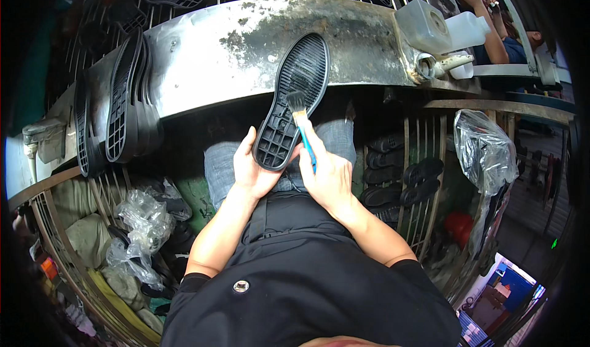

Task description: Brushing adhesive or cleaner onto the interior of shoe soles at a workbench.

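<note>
Left hand (252, 169) cups black sole (281, 110) near its lower end, apparently steadying it | right hand (329, 178) pinches blue-handled brush (300, 117), bristles (295, 101) touching sole, presumably for control

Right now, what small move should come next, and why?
Probably a short brush stroke toward the near end of the black sole: the right hand has the blue-handled brush at its middle, while the left hand supports that near end.

left hand (252, 172) cupped, thumb up; right hand (330, 180) curled forward, seemingly pinching.
</note>
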{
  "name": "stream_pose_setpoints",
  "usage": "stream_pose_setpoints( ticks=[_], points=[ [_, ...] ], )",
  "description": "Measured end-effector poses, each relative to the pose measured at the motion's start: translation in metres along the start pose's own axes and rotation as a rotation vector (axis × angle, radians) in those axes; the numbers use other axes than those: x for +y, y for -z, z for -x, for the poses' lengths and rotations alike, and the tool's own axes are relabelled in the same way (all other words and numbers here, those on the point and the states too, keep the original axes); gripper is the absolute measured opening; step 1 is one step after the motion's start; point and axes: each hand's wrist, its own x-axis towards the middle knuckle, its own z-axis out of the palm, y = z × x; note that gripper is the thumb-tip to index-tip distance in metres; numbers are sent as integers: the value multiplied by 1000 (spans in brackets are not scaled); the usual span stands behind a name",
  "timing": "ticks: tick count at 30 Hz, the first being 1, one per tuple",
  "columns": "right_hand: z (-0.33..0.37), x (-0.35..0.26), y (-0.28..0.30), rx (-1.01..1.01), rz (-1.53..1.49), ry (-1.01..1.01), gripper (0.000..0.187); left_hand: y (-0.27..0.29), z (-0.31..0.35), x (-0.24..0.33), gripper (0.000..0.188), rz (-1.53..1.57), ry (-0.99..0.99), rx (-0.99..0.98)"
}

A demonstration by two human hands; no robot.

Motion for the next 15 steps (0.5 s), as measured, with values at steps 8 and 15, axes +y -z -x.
stream_pose_setpoints(
  ticks=[8,15],
  points=[
    [35,-16,15,-175,-170,31,60,-30,0,-11,72,-20,-44,76],
    [-48,8,16,295,-86,120,52,-22,2,-14,67,-110,-52,22]
  ],
)
